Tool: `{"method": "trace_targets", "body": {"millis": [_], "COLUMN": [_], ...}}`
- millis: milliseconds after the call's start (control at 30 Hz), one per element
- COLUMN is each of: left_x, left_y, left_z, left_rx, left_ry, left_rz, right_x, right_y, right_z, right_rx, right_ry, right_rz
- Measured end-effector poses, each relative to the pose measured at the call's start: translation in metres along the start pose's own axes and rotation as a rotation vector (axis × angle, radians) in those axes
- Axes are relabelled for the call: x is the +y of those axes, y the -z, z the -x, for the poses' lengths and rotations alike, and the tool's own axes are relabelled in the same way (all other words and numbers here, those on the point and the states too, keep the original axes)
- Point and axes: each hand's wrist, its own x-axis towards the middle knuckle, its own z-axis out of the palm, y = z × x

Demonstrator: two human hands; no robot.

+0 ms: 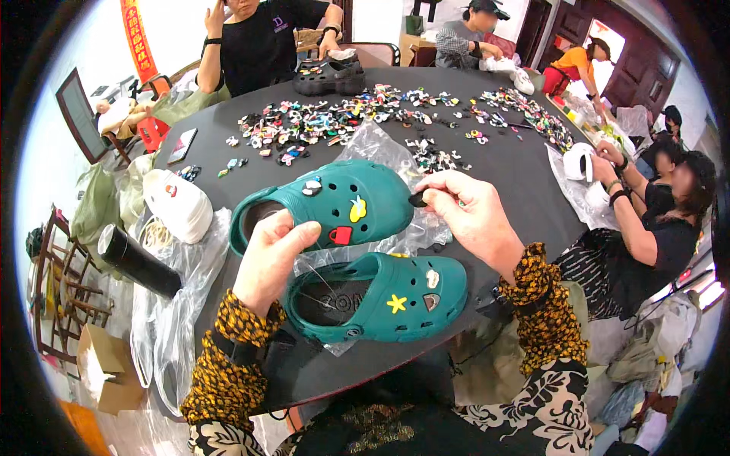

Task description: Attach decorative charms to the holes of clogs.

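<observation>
At far left a cardboard box [114, 372] stands on the floor. Next comes a black bottle [139, 262], tilted, beside a white clog [179, 207] that bears a small red charm. Clear plastic [171, 327] hangs over the edge of the dark table [319, 380], and a phone [182, 146] lies farther back.

The left hand [266, 254] is curled around the heel end of the upper clog [388, 197], its thumb along the near side. This green clog sits between the two hands, toe to the right, with black-and-white, yellow and red charms on it. The lower clog [407, 298], also green, lies nearer the person, toe to the right, with a yellow star [396, 304] and two other charms.

Behind them loose charms [319, 121] spread across the table. Black clogs [328, 80] stand past these, a co-worker's hand [330, 44] on them.

The right hand [471, 213] pinches a small dark piece [417, 199] just beside the upper clog's toe; whether the piece touches it, I cannot tell. At far right another co-worker [635, 205] holds a white shoe [578, 162].
</observation>
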Motion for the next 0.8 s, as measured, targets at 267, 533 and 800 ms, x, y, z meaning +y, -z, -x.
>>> {"method": "trace_targets", "body": {"millis": [267, 533, 800], "left_x": [0.017, 0.025, 0.026], "left_y": [-0.014, -0.020, -0.024], "left_z": [0.023, 0.033, 0.034], "left_rx": [0.021, 0.057, 0.066], "left_ry": [-0.168, -0.219, -0.163], "left_rz": [-0.005, 0.044, -0.023], "right_x": [-0.033, -0.028, -0.024], "right_y": [-0.030, -0.044, -0.044], "right_z": [-0.018, -0.027, -0.024], "right_rx": [0.020, 0.102, 0.122], "right_ry": [0.184, 0.420, 0.603], "right_rz": [-0.087, 0.234, 0.403]}}
